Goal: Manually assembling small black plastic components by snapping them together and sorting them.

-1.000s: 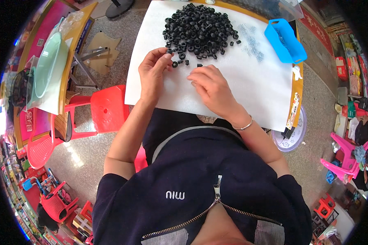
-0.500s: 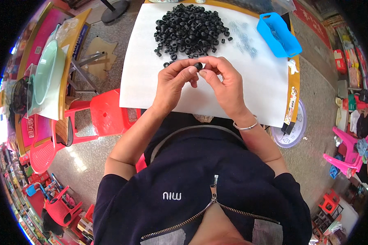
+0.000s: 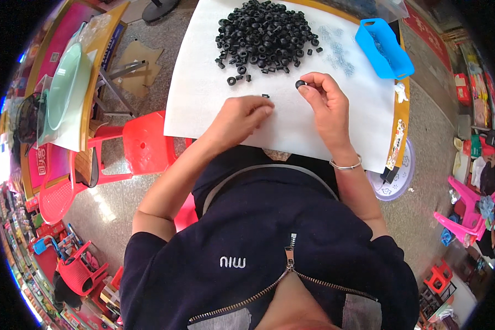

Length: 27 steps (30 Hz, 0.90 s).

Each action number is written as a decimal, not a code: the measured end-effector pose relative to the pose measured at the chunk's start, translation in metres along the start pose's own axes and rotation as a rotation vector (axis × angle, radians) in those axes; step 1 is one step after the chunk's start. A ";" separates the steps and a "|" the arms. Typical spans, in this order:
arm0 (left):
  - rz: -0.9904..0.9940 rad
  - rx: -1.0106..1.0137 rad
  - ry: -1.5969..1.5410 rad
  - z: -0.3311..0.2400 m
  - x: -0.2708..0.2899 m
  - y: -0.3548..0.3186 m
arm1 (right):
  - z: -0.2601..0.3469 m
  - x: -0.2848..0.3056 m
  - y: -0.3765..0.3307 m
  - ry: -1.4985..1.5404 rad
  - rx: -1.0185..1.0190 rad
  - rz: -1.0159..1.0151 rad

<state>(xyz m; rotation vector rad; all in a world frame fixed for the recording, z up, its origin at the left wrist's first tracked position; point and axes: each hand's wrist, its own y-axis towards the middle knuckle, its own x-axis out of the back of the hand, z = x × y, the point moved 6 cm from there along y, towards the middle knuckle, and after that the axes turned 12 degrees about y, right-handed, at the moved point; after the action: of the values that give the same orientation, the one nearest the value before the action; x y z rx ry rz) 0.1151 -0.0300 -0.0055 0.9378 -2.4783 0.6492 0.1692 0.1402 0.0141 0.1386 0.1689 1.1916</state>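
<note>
My right hand [image 3: 331, 107] pinches a small round black rubber piece [image 3: 300, 84] between thumb and fingertips, above the white sheet [image 3: 198, 107]. My left hand [image 3: 239, 122] is apart from it, to the left, its fingers curled in and thumb against them; whether anything is inside them is hidden. Just beyond its knuckles shows a small black piece [image 3: 265, 95]. A large heap of black rubber pieces [image 3: 264, 36], ring-shaped and stubby, lies at the far side of the sheet. A few loose ones, among them a black ring [image 3: 231, 81], lie at its near edge.
Right of the heap, tiny silvery bits [image 3: 338, 55] are scattered near a blue plastic basket [image 3: 380, 52] holding similar bits. A crumpled white tissue [image 3: 401, 92] lies on the table's right edge. Left stand a red stool [image 3: 144, 144] and a side table with a pale green basin [image 3: 66, 88].
My hands, together on one black piece before, have moved apart. The right went right with a round black piece; the left dropped nearer to me. The whole view shifted slightly.
</note>
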 end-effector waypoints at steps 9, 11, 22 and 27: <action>-0.230 0.004 -0.182 -0.001 0.011 0.020 | -0.007 0.002 -0.012 0.130 -0.134 -0.009; -0.237 -0.019 -0.212 0.001 0.008 0.019 | -0.008 0.001 -0.014 0.118 -0.138 -0.004; -0.219 -0.052 -0.714 -0.006 -0.031 0.023 | -0.016 -0.011 -0.025 0.211 -0.191 -0.027; -0.169 -0.050 -0.772 -0.007 -0.034 0.028 | -0.010 0.005 -0.021 0.019 -0.137 0.017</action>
<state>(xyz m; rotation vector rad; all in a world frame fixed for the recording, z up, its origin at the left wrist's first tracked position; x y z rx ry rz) 0.1205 0.0089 -0.0252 1.5851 -2.9778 0.1694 0.1881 0.1378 0.0003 0.0081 0.1025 1.2176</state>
